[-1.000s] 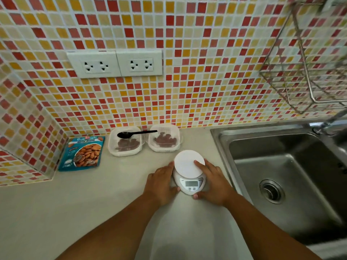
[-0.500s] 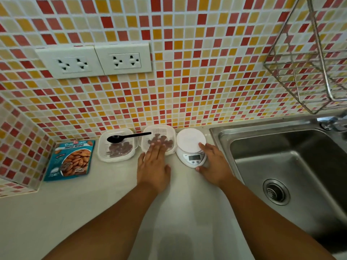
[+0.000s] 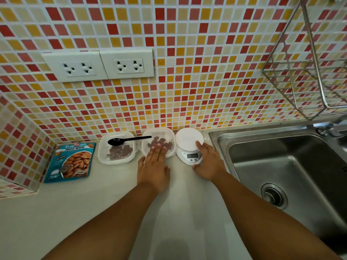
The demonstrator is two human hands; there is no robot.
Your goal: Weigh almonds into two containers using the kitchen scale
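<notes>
Two clear plastic containers with almonds stand against the tiled wall: the left container [image 3: 105, 152] and the right container [image 3: 148, 134]. A black spoon [image 3: 127, 140] lies across both rims. My left hand [image 3: 154, 166] lies flat with straight fingers over the right container's front edge. Right of it stands the white kitchen scale [image 3: 188, 141], at the wall. My right hand [image 3: 208, 162] rests on the scale's right side, with a finger on its round plate and the thumb by its front.
A blue bag of roasted almonds [image 3: 71, 162] lies at the left near the tiled corner. A steel sink [image 3: 289, 166] fills the right side. A wire rack [image 3: 308, 72] hangs on the wall above it. Two wall sockets [image 3: 99, 65] sit above the containers.
The scale has been pushed from the counter's middle back to the wall beside the right container. My left hand left the scale and now lies over that container.
</notes>
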